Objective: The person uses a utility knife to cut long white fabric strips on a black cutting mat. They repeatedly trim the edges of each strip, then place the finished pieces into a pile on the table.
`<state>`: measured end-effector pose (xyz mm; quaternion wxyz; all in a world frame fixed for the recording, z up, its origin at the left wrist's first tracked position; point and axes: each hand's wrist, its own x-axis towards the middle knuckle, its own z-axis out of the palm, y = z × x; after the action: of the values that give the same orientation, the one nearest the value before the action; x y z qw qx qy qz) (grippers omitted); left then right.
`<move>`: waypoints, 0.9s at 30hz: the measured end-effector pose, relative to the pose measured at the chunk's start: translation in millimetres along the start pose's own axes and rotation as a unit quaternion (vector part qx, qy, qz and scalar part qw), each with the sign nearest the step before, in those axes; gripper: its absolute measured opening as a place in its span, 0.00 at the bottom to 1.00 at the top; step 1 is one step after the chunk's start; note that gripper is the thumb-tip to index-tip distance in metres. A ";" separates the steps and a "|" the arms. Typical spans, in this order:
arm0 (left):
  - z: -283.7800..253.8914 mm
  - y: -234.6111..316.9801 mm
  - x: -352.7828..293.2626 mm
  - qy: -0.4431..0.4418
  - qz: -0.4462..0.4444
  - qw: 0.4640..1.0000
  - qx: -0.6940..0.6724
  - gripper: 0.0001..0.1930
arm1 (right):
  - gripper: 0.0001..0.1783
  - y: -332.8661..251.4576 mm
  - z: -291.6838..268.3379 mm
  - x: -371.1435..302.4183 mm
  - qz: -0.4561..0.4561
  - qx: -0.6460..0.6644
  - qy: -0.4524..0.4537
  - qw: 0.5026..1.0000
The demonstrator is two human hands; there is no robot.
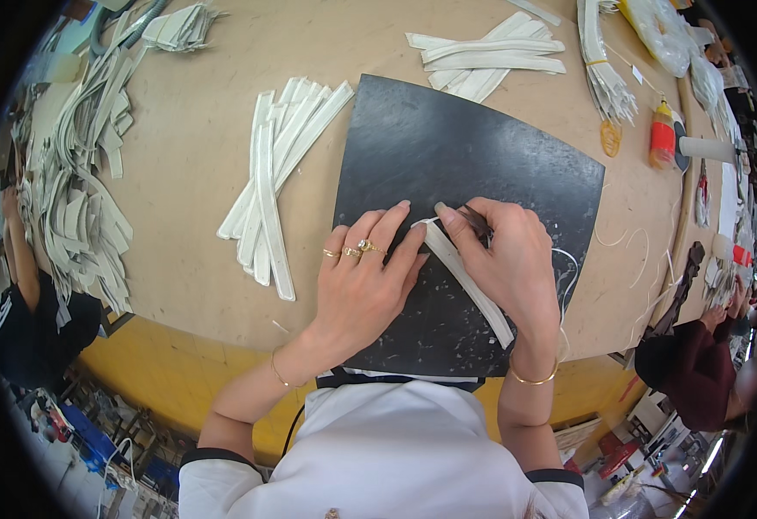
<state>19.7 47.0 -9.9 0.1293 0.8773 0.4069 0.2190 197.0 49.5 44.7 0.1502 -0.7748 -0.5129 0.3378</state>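
A narrow white fabric strip (pixel 473 290) lies slantwise on the black mat (pixel 404 130), its far end between my two hands. My left hand (pixel 370 264), with rings on it, holds that end at its index finger and thumb, the other fingers resting on the mat. Close by on the right, my right hand (pixel 510 255) is curled around a small dark tool (pixel 479 222), mostly hidden by the fingers, so its kind is unclear. The right thumb and index finger meet near the strip's tip. A loose white thread (pixel 575 268) trails beside my right wrist.
Stacked white strips (pixel 266 186) lie left of the mat, with another pile (pixel 491 56) beyond it. Bundled strips (pixel 80 190) line the far left. A red-and-yellow bottle (pixel 662 134) stands at right. Co-workers (pixel 694 368) are at both sides.
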 end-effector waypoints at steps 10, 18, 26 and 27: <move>2.5 3.4 -0.4 0.003 -0.001 0.999 0.047 0.19 | 0.13 -2.2 5.8 -22.0 0.020 0.009 0.017 1.000; 4.7 4.4 -1.2 0.011 0.008 0.997 0.072 0.19 | 0.12 -0.9 12.1 -31.4 0.051 0.031 0.012 0.998; 4.6 3.7 -2.4 0.009 0.008 0.997 0.075 0.20 | 0.11 6.5 14.8 -27.5 0.075 0.082 0.031 0.993; 4.5 4.0 -2.3 0.008 0.010 0.997 0.075 0.20 | 0.10 7.1 15.1 -27.4 0.062 0.084 0.030 0.994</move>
<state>23.3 42.4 -12.9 0.0575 0.8868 0.4147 0.1959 184.9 20.1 39.8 0.2093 -0.7996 -0.4287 0.3648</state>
